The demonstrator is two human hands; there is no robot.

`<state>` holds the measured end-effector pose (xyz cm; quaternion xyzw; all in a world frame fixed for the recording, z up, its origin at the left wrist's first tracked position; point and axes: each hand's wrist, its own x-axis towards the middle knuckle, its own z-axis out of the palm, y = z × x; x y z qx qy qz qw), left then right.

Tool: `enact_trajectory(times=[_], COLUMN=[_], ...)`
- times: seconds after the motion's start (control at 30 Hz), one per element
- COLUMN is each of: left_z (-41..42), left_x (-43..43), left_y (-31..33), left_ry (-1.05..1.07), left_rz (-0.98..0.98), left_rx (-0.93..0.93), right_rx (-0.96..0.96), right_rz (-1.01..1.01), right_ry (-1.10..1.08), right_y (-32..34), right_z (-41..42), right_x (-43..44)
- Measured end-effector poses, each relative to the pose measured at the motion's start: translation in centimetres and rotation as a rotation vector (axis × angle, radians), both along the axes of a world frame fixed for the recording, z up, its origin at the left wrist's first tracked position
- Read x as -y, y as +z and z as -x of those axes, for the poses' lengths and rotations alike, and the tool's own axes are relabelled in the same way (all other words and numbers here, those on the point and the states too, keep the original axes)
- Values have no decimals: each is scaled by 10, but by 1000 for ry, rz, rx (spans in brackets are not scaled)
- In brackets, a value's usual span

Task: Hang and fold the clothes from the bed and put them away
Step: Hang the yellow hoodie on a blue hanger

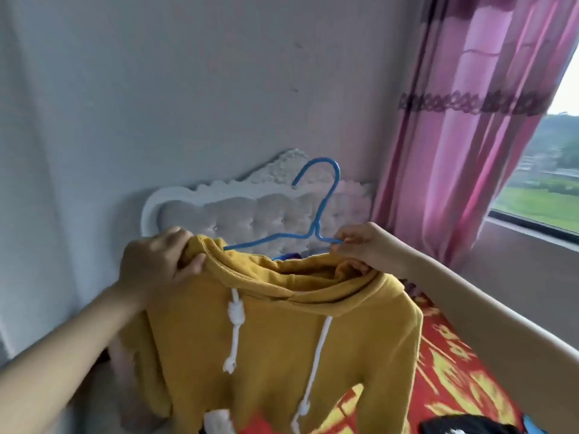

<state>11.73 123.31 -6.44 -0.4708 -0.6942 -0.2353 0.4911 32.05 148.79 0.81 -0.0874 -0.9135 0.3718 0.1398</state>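
Note:
A mustard-yellow hoodie (275, 346) with white drawstrings hangs in the air in front of me, above the bed. My left hand (156, 264) grips its collar at the left shoulder. A blue wire hanger (316, 227) pokes up out of the neck opening, hook pointing up. My right hand (366, 249) pinches the hanger's right arm with thumb and forefinger, while its lower fingers hold the right side of the collar. The hanger's left arm runs under the fabric near my left hand.
The bed (451, 380) with a red and yellow patterned cover lies below right, a dark garment (463, 426) at its near edge. A white tufted headboard (238, 214) stands against the grey wall. Pink curtains (470, 126) and a window (545, 183) are on the right.

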Motion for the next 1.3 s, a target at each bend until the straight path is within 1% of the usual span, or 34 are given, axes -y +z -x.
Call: enact_trajectory(times=[0.07,0.17,0.27,0.33,0.47,0.63,0.87,0.97,1.03,1.1,1.2,1.23,1.3], left_z=[-7,-19,-29,-38,-46,-36,-9,-3,5,16,39,48,64], left_x=[55,122,184,226,281,362,514,552,578,597,623,629,640], left_y=[-6,-9,-7,-4,-2,-8,-20,-24,-25,-27,-34,-37,-41], left_ry=[139,283,427,521,605,779,1002,1029,1049,1068,1105,1118,1143], left_rz=[-20,17,20,23,2,-24,-94,-80,-83,-94,-51,-26,27], left_rx=[-54,-66,-52,-44,2,57,278,345,383,438,481,470,474], right_rx=[12,9,8,22,-1,22,86,135,178,294,514,542,530], right_rz=[118,280,360,375,357,387,426,432,488,577,696,724,798], right_ry=[162,280,365,429,429,326,173,83,76,128,284,322,368], right_y=[-5,-15,-20,-19,-13,3,3,-7,-16,-19,-18,-16,-13], right_z=[25,54,80,98,120,160,233,248,261,276,308,320,349], right_x=[28,70,122,160,212,273,387,423,446,467,503,515,535])
